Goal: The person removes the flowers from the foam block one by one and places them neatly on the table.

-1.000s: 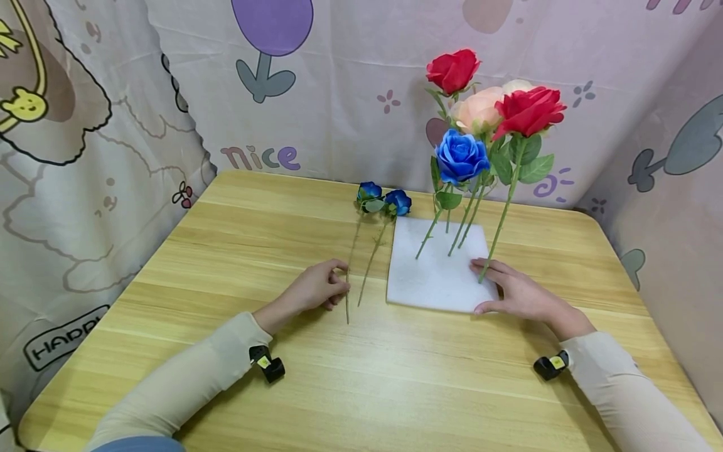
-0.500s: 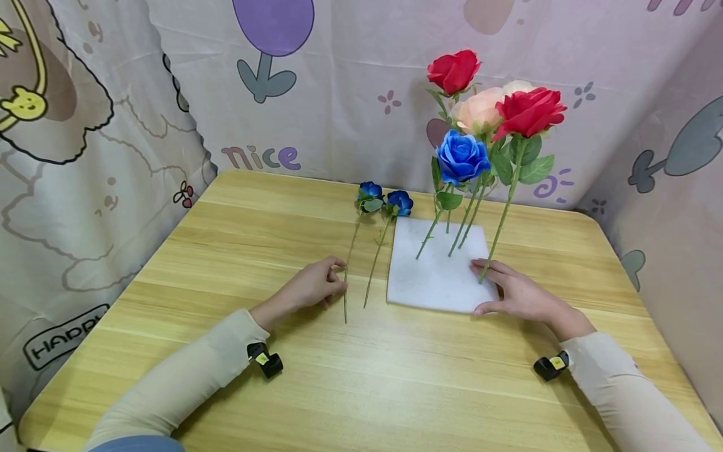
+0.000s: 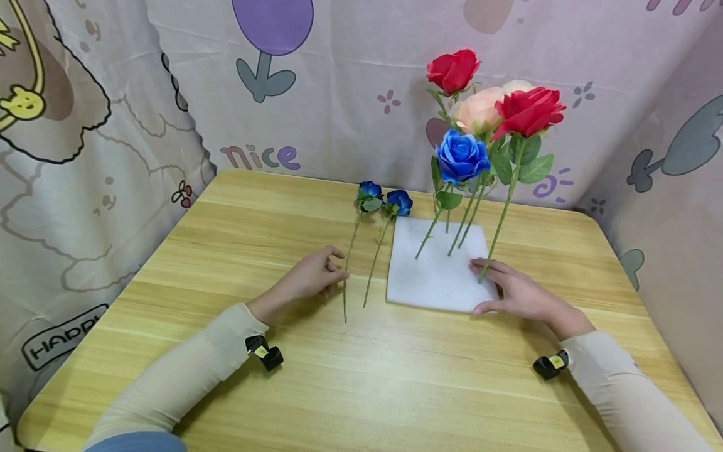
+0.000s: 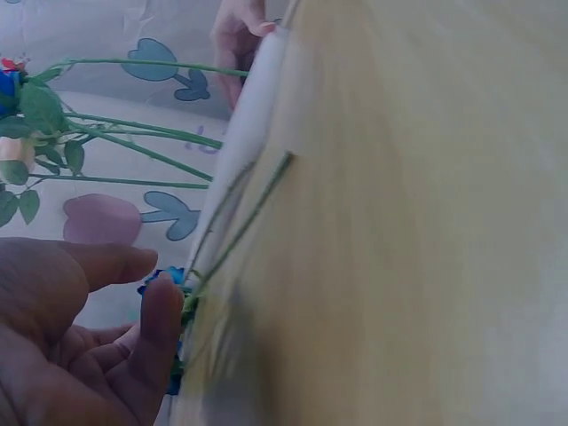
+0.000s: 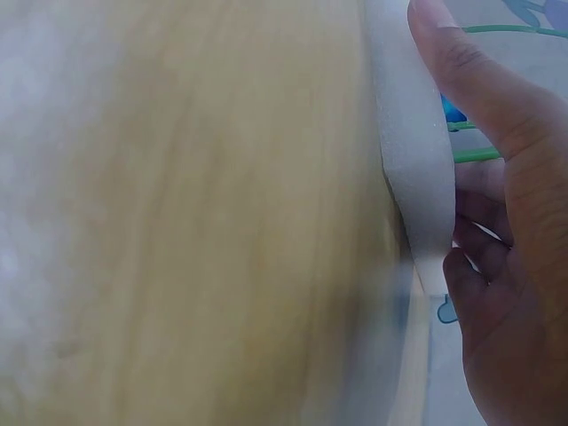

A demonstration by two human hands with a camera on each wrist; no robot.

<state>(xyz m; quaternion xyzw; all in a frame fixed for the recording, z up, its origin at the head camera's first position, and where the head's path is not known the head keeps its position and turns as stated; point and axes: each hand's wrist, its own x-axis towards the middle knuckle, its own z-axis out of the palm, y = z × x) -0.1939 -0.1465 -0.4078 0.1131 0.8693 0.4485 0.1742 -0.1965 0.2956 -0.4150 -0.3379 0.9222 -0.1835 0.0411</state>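
Observation:
My left hand [image 3: 310,273] is beside the stem of a blue rose [image 3: 369,190] lying on the table. Its thumb tip is right at the stem in the head view, while the left wrist view shows a gap between thumb and index finger. A second blue rose [image 3: 400,202] lies just to the right. My right hand [image 3: 522,294] holds the near right corner of a white foam board [image 3: 423,282], thumb at the front edge. Standing in the foam are a blue rose [image 3: 462,156], a peach rose [image 3: 477,110], a red rose [image 3: 454,71] and another red rose [image 3: 530,112] close by that hand.
A pale cream rose [image 3: 516,86] shows partly behind the others. The wooden table [image 3: 316,389] ends at the back against a printed curtain [image 3: 350,94]. Tall stems rise over the foam, between the lying roses and my right hand.
My left hand's index finger has lifted off the lying stem, and the hand has shifted slightly left. The second rose's stem end has moved a little right. My right hand stays put.

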